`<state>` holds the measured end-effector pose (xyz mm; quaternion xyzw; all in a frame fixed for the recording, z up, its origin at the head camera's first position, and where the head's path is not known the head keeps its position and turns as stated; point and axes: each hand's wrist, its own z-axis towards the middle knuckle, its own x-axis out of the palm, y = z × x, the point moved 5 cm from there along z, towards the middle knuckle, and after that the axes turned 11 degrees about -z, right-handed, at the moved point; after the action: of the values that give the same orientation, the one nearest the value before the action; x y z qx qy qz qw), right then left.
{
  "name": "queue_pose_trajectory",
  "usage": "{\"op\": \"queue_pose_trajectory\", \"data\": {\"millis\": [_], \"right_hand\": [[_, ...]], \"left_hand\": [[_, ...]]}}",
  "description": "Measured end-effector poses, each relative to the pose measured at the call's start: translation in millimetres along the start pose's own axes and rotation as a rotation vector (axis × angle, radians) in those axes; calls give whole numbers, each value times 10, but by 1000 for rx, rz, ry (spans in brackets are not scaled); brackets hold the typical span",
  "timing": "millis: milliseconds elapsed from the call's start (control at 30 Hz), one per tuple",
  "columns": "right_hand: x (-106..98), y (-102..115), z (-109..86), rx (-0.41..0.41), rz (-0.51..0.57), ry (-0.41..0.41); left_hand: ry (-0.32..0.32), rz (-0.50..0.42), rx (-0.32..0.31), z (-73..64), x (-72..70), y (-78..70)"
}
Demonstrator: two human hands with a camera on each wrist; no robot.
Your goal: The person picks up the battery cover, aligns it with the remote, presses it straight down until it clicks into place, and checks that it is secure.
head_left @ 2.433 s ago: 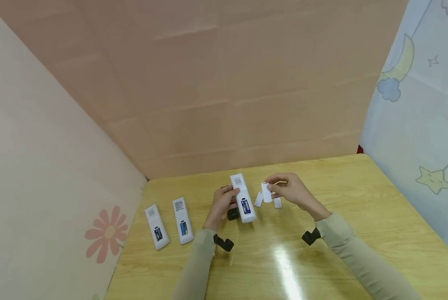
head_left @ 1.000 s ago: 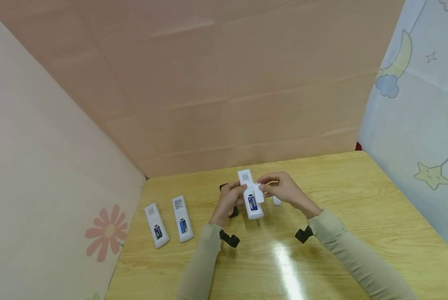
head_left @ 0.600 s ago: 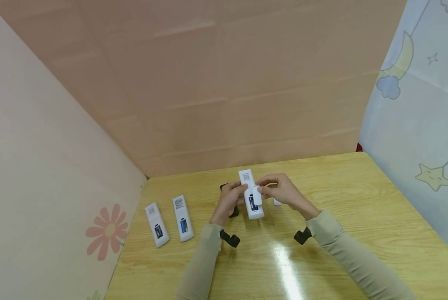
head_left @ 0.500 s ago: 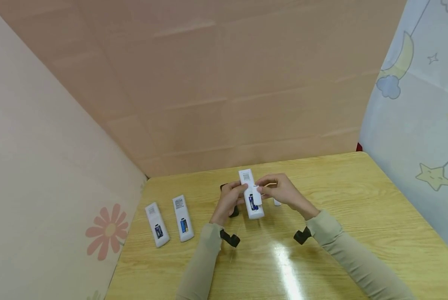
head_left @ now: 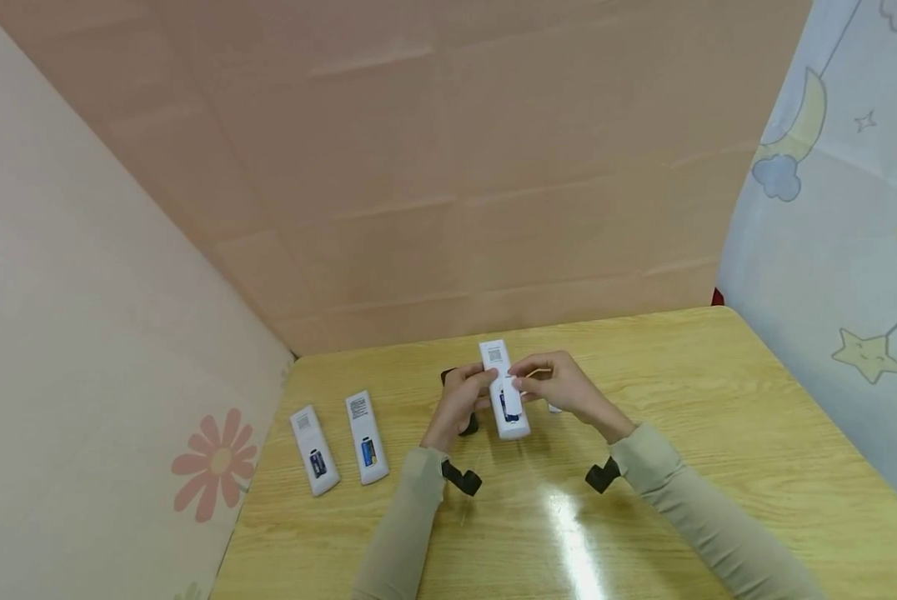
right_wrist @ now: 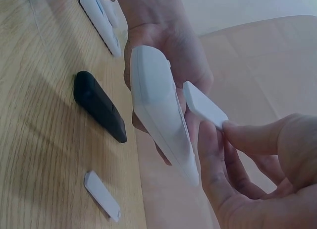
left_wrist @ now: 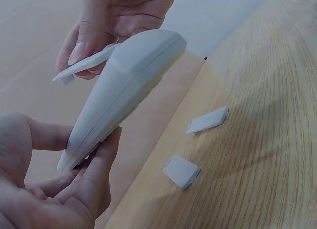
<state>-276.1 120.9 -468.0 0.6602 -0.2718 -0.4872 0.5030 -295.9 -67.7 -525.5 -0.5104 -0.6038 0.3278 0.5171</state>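
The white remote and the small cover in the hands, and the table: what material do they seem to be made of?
The white remote looks like moulded plastic with a matte finish: smooth rounded edges, even colour. The small cover seems the same thin, stiff plastic. The table shows wood grain under a glossy coat that reflects light; whether solid wood or laminate cannot be told.

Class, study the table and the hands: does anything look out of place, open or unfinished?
Yes. Two white remotes lie at the table's left with battery bays uncovered, blue cells showing. Two loose covers lie apart from them. The left hand holds a third remote, its cover pinched in the right hand, not yet seated.
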Motion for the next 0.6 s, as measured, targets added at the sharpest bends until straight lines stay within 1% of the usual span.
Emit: {"op": "queue_pose_trajectory", "data": {"millis": [200, 600], "right_hand": [[32, -17, 3, -2, 0, 0], [49, -28, -15, 5, 17, 21]], "left_hand": [[-11, 0, 4, 12, -6, 0], [-4, -20, 7, 13, 5, 7]]}}
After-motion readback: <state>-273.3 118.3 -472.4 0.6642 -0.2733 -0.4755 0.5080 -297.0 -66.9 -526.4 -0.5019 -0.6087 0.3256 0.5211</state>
